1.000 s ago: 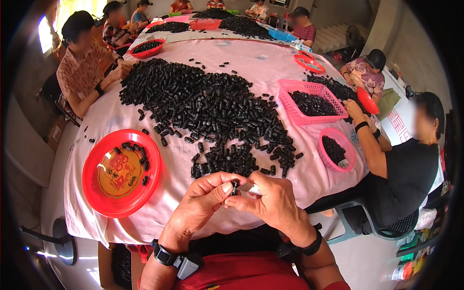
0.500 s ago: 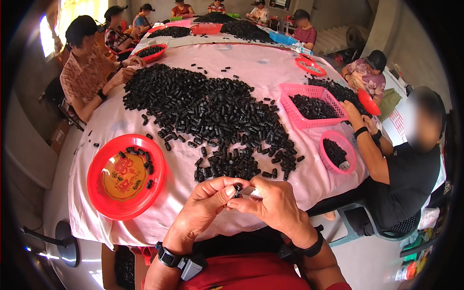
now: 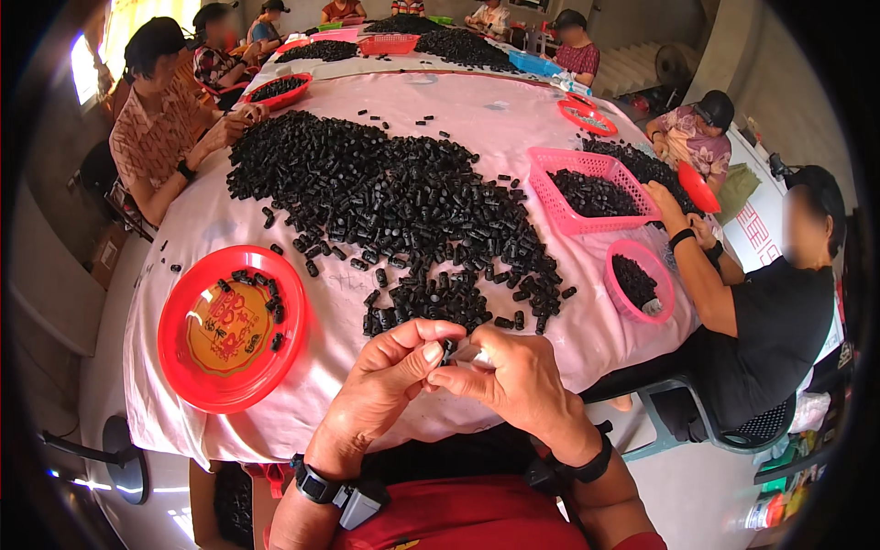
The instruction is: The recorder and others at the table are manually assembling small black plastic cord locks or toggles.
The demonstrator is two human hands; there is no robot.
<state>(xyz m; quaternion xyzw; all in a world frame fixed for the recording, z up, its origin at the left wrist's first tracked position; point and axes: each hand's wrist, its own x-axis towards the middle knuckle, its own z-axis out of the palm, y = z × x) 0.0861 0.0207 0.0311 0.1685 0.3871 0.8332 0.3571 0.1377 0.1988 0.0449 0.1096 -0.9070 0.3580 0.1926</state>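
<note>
Close to the table's near edge, my left hand point(image 3: 390, 376) pinches a small black cylindrical piece point(image 3: 448, 349) between thumb and fingers. My right hand point(image 3: 524, 378) grips a small whitish tool point(image 3: 477, 358), whose tip meets the black piece; its exact kind is mostly hidden by the fingers. Just beyond both hands spreads a large pile of black cylindrical pieces point(image 3: 385, 202). Left of my hands lies a round red plate point(image 3: 174, 339) with a yellow printed centre, and several black pieces rest along its upper right side.
A pink cloth point(image 3: 348, 321) covers the table. To the right stand a pink rectangular basket point(image 3: 577, 223) and a pink round bowl point(image 3: 667, 291), both holding black pieces. A co-worker in black point(image 3: 770, 312) sits at right, another point(image 3: 151, 137) at left; several more sit farther back.
The whole view has shifted slightly, with the table's things now a little higher and further left. Both hands keep their hold on the black piece and the whitish tool.
</note>
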